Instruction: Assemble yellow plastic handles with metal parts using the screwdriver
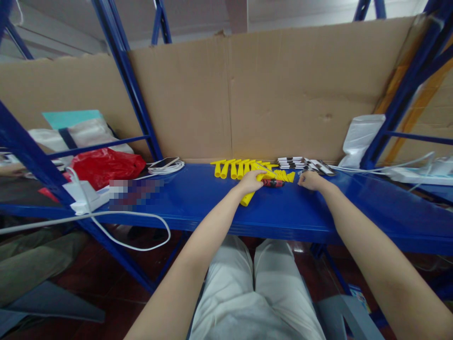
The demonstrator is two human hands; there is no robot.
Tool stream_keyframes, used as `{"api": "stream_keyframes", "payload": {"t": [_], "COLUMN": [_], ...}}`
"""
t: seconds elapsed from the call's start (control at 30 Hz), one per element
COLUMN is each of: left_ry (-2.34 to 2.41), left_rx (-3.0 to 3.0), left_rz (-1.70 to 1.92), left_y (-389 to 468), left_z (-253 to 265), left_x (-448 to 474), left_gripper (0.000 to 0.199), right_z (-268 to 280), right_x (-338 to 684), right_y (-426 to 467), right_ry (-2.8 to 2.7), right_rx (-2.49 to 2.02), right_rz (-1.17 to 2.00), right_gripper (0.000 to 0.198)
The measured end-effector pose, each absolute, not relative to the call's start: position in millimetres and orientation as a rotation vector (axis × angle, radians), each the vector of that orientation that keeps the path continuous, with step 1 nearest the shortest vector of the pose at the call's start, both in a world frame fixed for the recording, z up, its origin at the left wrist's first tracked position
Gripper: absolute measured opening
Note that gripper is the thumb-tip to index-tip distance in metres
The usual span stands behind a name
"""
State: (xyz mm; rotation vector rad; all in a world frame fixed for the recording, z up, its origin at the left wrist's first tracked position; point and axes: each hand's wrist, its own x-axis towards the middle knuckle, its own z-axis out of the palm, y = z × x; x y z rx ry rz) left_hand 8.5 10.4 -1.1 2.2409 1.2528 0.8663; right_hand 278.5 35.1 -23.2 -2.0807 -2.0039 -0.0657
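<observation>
While left hand (pixel 250 182) wraps snugly round a smooth, tubular yellow piece (pixel 247 199) | right hand (pixel 309 180) curled, hold unclear

Looks like a workshop: blue desk (pixel 198 193) built into metal rack posts (pixel 135 94), cardboard panel (pixel 300 89) along far side, matching yellow parts (pixel 234 170) lined up, another person's legs (pixel 38 259) near left.
</observation>
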Motion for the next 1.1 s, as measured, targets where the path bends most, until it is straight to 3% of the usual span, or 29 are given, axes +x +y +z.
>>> {"api": "stream_keyframes", "payload": {"t": [0.3,0.4,0.63,1.1], "left_ry": [1.249,1.229,1.12,1.023], "left_rx": [2.281,2.337,2.524,2.621], "left_rz": [0.857,0.875,0.972,0.988], "left_y": [9,10,19,19], "left_z": [0,-1,-10,-14], "left_x": [9,9,17,23], "left_gripper": [0.059,0.058,0.06,0.058], "right_z": [-15,-16,-13,-14], "right_x": [267,264,231,215], "right_y": [28,32,32,28], "right_ry": [-2.007,-1.974,-1.78,-1.8], "right_rx": [-2.148,-1.918,-1.219,-1.109], "right_rz": [-0.025,-0.098,0.08,0.014], "right_gripper": [0.014,0.01,0.011,0.011]}}
